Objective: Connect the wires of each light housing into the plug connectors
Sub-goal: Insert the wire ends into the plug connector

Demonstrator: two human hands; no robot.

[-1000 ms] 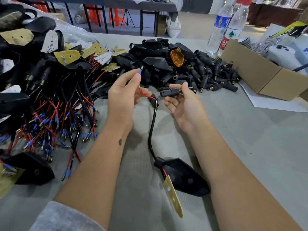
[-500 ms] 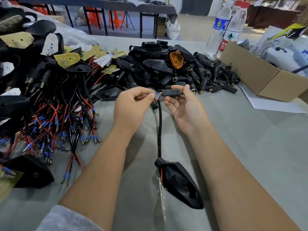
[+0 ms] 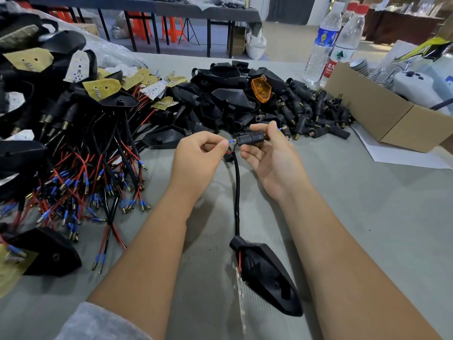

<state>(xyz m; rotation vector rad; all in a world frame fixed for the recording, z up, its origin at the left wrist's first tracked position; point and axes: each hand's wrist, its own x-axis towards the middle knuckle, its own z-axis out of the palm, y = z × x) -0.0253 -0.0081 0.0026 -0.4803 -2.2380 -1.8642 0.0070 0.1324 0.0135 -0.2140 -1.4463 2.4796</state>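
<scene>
Plug connector (image 3: 250,138) is up off the table, pinched in your right hand (image 3: 272,158) over the middle of the workspace.

From the head cam: your right thumb and fingers are curled round the black connector barrel, holding it sideways, and a blue-tipped wire pokes out past its right end. Your left hand (image 3: 199,157) has its fingertips pinched tight on the red wire (image 3: 230,142), with the blue terminal right at the connector's left opening; can't tell if it's seated yet. The black sheathed cable (image 3: 236,190) drops from there to the light housing (image 3: 267,276), which lies on the grey table (image 3: 367,217) between your forearms. A pile of wired housings (image 3: 73,148) sits to your left, loose connectors (image 3: 308,111) just beyond your hands, a cardboard box (image 3: 382,114) to the right.
</scene>
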